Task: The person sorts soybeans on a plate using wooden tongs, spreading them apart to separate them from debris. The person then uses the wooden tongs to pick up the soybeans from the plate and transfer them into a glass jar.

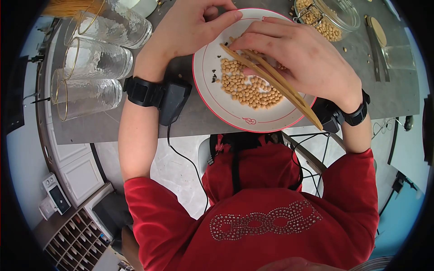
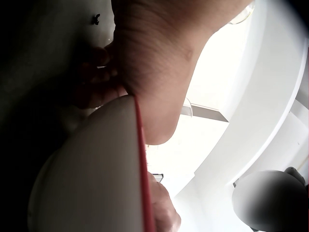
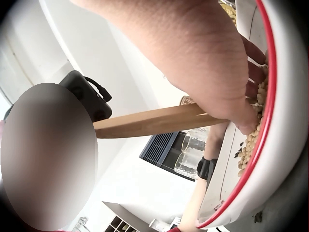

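A white plate (image 1: pixel 210 97) with a red rim lies before the person, holding a spread of pale soybeans (image 1: pixel 257 95). Several small dark bits (image 1: pixel 214 77) sit left of the beans. My left hand (image 1: pixel 190 31) grips the plate's far left rim, thumb on top; in the left wrist view its other fingers go round the outside under the red edge. Wooden tongs (image 1: pixel 296 95) slant across the plate and are held in my right hand (image 1: pixel 303 56). In the right wrist view the right fingertips reach down into the beans, with the tongs' joined end pointing away behind the hand.
Ribbed drinking glasses (image 1: pixel 92 95) lie in a row at the left, near some dry spaghetti (image 1: pixel 68 8). A clip-top jar (image 1: pixel 348 16) of soybeans is at the back right, with dark tongs (image 1: pixel 377 54) and a clear glass (image 1: pixel 400 58) beyond. Stray beans dot the grey table (image 1: pixel 149 131).
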Tool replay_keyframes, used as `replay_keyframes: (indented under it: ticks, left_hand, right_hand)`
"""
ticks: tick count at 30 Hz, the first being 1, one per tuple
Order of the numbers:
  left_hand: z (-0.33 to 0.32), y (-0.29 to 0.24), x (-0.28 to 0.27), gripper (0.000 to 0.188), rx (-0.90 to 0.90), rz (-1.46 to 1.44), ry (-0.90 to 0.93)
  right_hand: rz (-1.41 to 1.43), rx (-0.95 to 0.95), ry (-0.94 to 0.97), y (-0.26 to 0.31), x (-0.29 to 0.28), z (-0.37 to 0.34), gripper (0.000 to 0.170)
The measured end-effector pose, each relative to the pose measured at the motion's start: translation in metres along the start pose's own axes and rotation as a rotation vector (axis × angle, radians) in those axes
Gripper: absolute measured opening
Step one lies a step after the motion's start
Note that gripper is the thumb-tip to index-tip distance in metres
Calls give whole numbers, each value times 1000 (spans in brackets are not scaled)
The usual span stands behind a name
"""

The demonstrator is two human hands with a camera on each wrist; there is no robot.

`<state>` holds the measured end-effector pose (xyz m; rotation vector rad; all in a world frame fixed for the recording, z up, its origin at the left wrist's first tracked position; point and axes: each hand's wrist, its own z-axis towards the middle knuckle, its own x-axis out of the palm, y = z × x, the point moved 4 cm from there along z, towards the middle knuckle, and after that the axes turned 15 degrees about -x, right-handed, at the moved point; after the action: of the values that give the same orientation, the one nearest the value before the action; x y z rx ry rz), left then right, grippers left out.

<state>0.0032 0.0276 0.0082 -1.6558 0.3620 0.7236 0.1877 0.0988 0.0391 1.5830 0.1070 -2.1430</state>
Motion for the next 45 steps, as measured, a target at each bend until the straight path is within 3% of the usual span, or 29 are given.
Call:
replay_keyframes:
  ticks: [10, 22, 45]
  left_hand:
    - [1, 1, 1, 20, 20, -28, -2]
    - [3, 3, 2, 20, 13, -68, 19]
    - [4, 1, 2, 20, 37, -33, -2]
  right_hand:
    - [21, -51, -98, 0, -1, 1, 28]
    - [21, 2, -31, 1, -4, 2, 30]
    - [22, -30, -82, -2, -3, 0, 31]
